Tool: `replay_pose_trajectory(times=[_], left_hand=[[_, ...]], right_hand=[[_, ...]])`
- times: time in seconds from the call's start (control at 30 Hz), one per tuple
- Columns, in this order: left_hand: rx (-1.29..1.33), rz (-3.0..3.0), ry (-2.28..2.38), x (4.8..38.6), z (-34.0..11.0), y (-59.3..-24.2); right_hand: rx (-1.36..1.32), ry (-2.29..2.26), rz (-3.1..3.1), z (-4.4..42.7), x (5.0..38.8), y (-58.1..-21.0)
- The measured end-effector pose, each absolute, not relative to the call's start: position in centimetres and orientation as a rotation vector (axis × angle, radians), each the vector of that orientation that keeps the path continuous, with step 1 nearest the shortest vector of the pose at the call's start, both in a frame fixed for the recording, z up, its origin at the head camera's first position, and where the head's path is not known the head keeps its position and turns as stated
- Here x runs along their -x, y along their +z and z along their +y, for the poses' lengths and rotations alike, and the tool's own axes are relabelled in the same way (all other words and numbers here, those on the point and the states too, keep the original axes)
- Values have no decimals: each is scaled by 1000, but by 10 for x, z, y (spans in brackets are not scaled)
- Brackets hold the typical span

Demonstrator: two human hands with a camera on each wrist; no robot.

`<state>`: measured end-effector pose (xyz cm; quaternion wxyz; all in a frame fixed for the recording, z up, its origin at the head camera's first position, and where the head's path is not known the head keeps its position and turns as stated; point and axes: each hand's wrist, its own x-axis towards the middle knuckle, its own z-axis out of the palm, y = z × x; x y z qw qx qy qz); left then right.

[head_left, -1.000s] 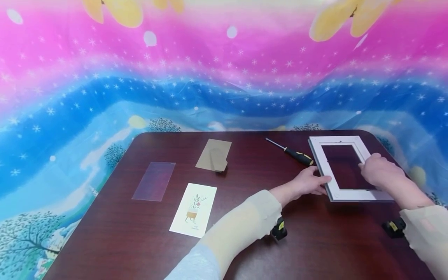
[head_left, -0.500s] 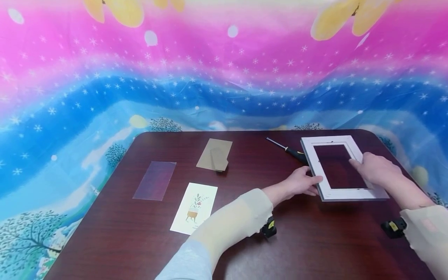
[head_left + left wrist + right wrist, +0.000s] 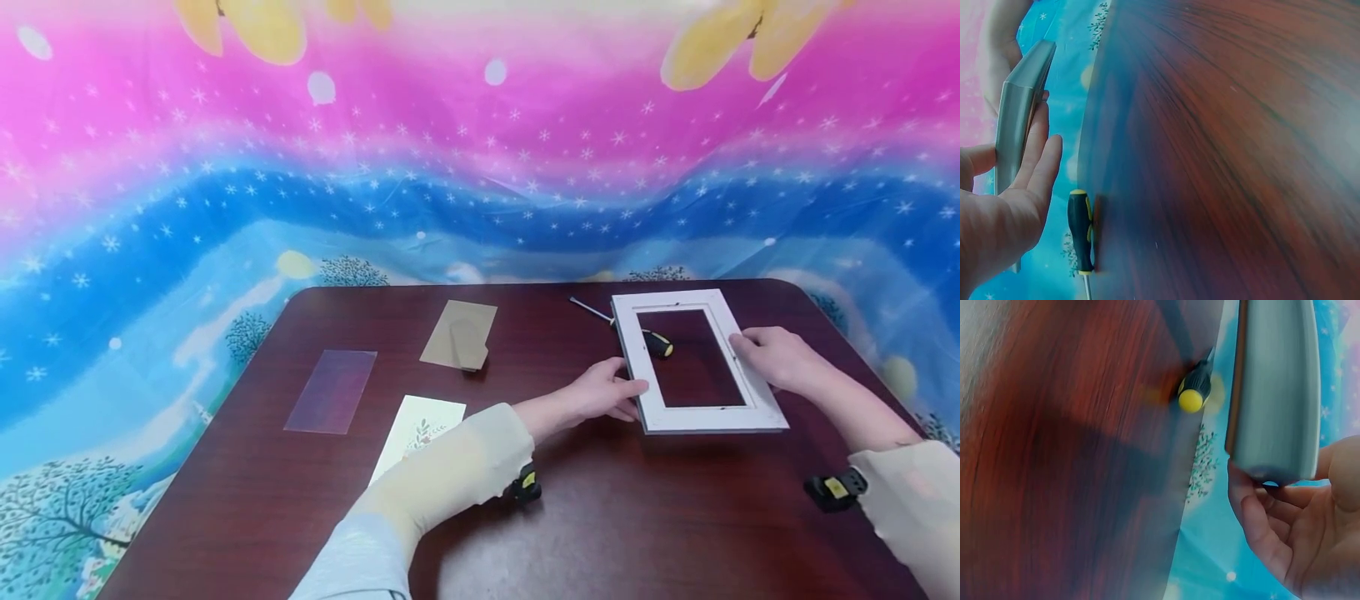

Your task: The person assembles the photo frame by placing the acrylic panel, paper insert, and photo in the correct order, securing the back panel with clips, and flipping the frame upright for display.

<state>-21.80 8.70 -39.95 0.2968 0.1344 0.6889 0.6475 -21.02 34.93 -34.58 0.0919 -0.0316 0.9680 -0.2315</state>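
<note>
A white rectangular frame [image 3: 757,408] with an open middle is held above the table's right side. My left hand [image 3: 600,390] grips its left edge, thumb on the upper face and fingers beneath. On the opposite edge, my right hand [image 3: 780,358] pinches it with the thumb on top. The left wrist view has the frame [image 3: 1016,119] edge-on between thumb and fingers of the left hand [image 3: 1010,212]. In the right wrist view the frame's side [image 3: 1275,387] rests in the right hand [image 3: 1297,531], its fingers curled around the lower edge.
A screwdriver [image 3: 658,343] lies on the table, partly behind the frame. Left of it are a brown board [image 3: 457,333] with a flap, a clear sheet [image 3: 332,392] and a white card [image 3: 408,425] with a plant drawing, partly covered by the left sleeve. A patterned cloth [image 3: 480,183] hangs behind.
The frame and both hands have moved left, and the frame now passes over the screwdriver. The left forearm covers more of the card. The right hand's fingers have gone to the frame's outer right edge.
</note>
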Motion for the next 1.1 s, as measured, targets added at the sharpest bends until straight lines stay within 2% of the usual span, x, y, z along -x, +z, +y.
replay_pose_trajectory(times=[0.67, 1.1], left_hand=[[-378, 1887, 1661, 216, 16, -402], [-373, 1892, 1651, 212, -15, -405]], right_hand=[[198, -991, 2649, 297, 210, -345], [284, -1077, 2601, 274, 208, -350]])
